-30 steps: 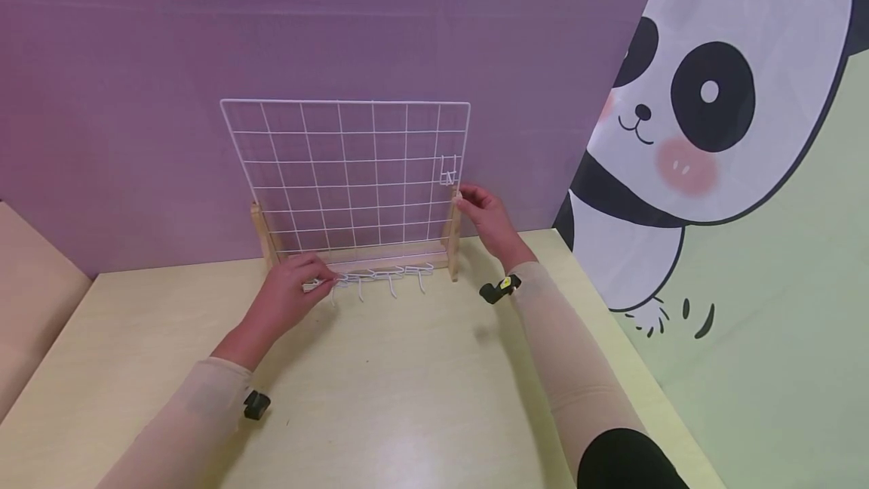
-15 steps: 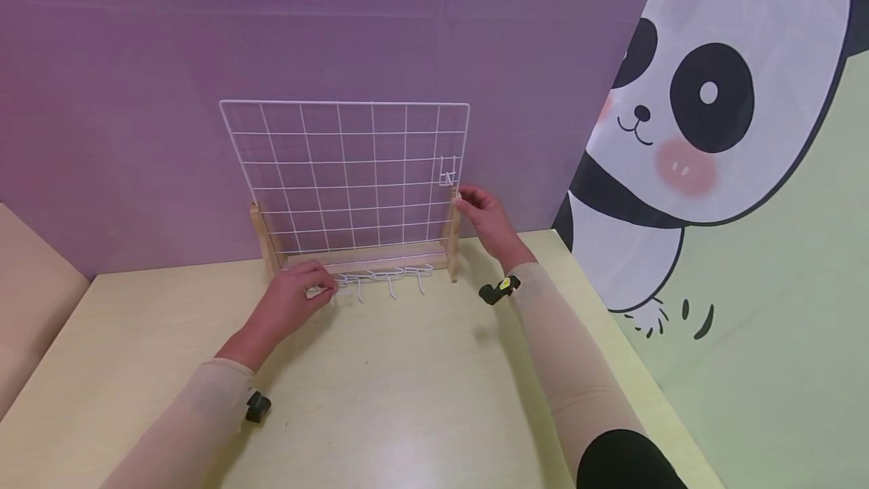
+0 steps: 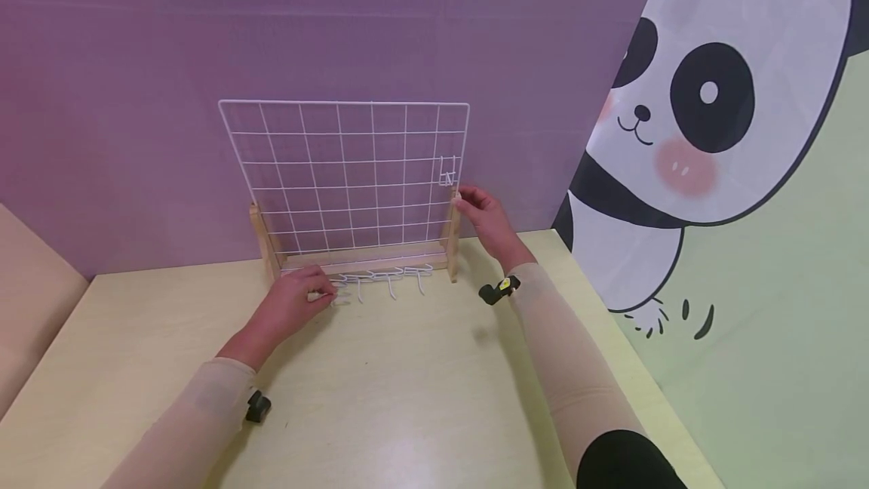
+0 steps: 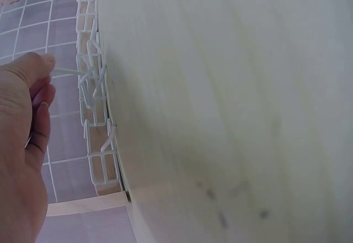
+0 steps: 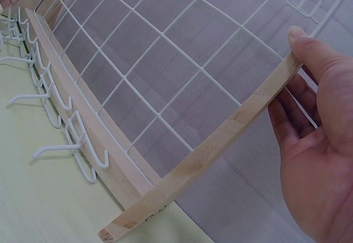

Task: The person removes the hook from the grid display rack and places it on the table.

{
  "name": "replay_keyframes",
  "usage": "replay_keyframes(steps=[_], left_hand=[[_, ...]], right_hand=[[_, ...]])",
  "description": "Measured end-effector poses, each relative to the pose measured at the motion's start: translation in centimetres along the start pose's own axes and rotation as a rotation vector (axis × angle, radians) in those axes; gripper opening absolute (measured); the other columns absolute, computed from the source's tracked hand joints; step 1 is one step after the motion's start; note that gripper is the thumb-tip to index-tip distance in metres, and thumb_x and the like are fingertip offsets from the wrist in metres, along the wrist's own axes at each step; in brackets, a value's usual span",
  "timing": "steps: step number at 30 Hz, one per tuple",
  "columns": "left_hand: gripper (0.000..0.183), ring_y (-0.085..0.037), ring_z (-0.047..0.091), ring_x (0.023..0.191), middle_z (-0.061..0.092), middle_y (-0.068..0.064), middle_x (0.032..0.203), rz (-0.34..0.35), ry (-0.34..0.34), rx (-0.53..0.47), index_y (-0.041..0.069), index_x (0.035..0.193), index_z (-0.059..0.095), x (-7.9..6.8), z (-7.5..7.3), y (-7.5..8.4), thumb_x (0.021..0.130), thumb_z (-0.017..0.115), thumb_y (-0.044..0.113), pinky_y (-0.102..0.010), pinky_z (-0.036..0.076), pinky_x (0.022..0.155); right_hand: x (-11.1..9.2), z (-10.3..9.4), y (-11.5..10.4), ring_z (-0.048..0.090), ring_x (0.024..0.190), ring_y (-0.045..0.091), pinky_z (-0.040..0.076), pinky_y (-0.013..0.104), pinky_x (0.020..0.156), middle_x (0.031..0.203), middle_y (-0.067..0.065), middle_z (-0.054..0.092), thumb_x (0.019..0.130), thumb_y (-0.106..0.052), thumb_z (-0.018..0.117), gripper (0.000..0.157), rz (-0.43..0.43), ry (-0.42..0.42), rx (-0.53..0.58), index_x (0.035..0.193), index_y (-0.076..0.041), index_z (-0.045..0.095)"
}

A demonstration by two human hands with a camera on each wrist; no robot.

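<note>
A white wire grid panel [image 3: 339, 103] stands in a wooden stand [image 5: 204, 157]. My left hand [image 3: 292, 302] pinches a white wire hook [image 4: 69, 72] between thumb and fingers, low in front of the panel's left part. In the right wrist view, several more white hooks [image 5: 58, 147] line the stand's bottom bar, their prongs pointing outward. My right hand [image 3: 487, 221] grips the top of the stand's right post, thumb in front and fingers behind. One hook [image 3: 446, 178] hangs on the grid just above that hand.
The pale wooden table [image 3: 380, 391] reaches back to a purple wall [image 3: 339, 29]. A panda picture [image 3: 652, 142] covers the wall on the right. At the far left stands a beige panel [image 3: 34, 300].
My left hand has come slightly down and toward me, with the hook it pinches. The right hand has kept its hold on the post.
</note>
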State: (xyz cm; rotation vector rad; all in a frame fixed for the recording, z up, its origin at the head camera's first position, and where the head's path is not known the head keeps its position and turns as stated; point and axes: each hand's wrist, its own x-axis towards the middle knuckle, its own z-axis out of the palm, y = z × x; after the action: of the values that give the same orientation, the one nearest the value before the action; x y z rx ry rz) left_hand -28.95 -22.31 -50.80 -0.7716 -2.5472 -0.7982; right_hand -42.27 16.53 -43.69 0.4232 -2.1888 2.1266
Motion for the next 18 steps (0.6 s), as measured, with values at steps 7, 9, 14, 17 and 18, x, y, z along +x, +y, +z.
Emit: replay_keyframes(steps=[7,9,14,17,18], left_hand=[[0.013,-0.021,0.07,0.091,0.07,0.004,0.095,-0.117,-0.125,-0.04,0.009,0.1,0.082,-0.11,-0.21,0.08,0.093,0.087,0.0,-0.044,0.064,0.083],[0.012,-0.02,0.069,0.091,0.07,0.004,0.095,-0.125,-0.142,-0.043,0.01,0.101,0.082,-0.18,-0.21,0.11,0.094,0.087,0.001,-0.043,0.064,0.083],[0.011,-0.017,0.067,0.089,0.071,0.004,0.095,-0.13,-0.184,-0.042,0.012,0.102,0.082,-0.32,-0.27,0.17,0.096,0.085,0.003,-0.04,0.063,0.081],[0.012,-0.015,0.066,0.088,0.071,0.005,0.094,-0.111,-0.192,-0.042,0.012,0.101,0.082,-0.33,-0.18,0.15,0.095,0.085,0.003,-0.038,0.063,0.08],[0.012,-0.014,0.066,0.087,0.071,0.006,0.094,-0.103,-0.191,-0.045,0.012,0.101,0.082,-0.33,-0.13,0.14,0.095,0.086,0.003,-0.037,0.062,0.079]], right_hand=[[-0.02,-0.04,-0.01,0.061,0.119,0.019,0.045,0.042,0.122,0.12,0.0,0.07,0.11,-0.017,0.071,0.032,0.007,0.003,-0.016,0.139,-0.004,0.07],[-0.06,-0.05,-0.08,0.061,0.121,0.02,0.044,0.043,0.122,0.123,0.001,0.07,0.11,-0.019,0.071,0.034,0.012,0.003,-0.03,0.14,-0.004,0.069],[-0.17,-0.08,-0.22,0.061,0.123,0.021,0.043,0.045,0.123,0.127,0.004,0.07,0.11,-0.022,0.072,0.035,0.021,0.0,-0.046,0.141,-0.005,0.069],[-0.22,-0.09,-0.27,0.061,0.123,0.02,0.043,0.045,0.124,0.126,0.002,0.07,0.11,-0.022,0.072,0.035,0.022,-0.003,-0.046,0.141,-0.005,0.069],[-0.23,-0.08,-0.29,0.061,0.123,0.02,0.043,0.044,0.124,0.125,0.002,0.069,0.11,-0.021,0.072,0.035,0.021,-0.004,-0.044,0.141,-0.005,0.069]])
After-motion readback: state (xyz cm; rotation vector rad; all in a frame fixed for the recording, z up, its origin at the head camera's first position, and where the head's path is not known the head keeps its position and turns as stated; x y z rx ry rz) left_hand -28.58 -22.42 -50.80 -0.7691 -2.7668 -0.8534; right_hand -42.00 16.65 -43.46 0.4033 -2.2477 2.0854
